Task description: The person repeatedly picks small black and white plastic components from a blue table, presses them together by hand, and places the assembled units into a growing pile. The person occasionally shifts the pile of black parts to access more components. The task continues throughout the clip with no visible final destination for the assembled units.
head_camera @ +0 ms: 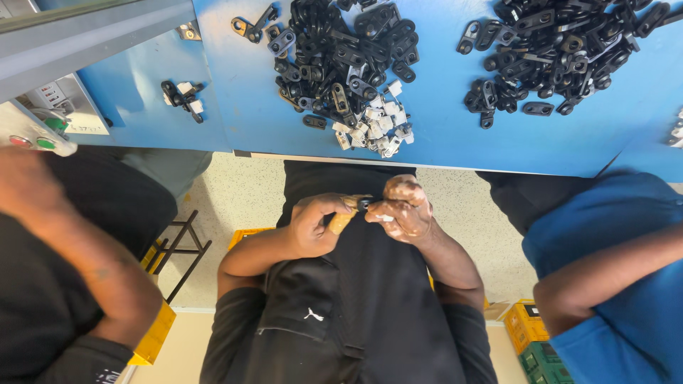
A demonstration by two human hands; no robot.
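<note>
My left hand (311, 225) is closed around a tan wooden-handled tool (342, 221) held over my lap. My right hand (403, 210) pinches a small black part (367, 204) with a white piece against the tool's tip. Both hands meet just below the edge of the blue table (455, 142). On the table above them lies a large pile of black plastic link parts (341, 57), with a heap of small white clips (377, 124) at its near side. What exactly sits between my fingers is mostly hidden.
A second pile of black parts (562, 57) lies to the right. A few parts (183, 96) and a control box with red and green buttons (32, 139) are at left. Co-workers' arms (85, 263) (605, 277) flank me. Yellow crates (526, 323) stand on the floor.
</note>
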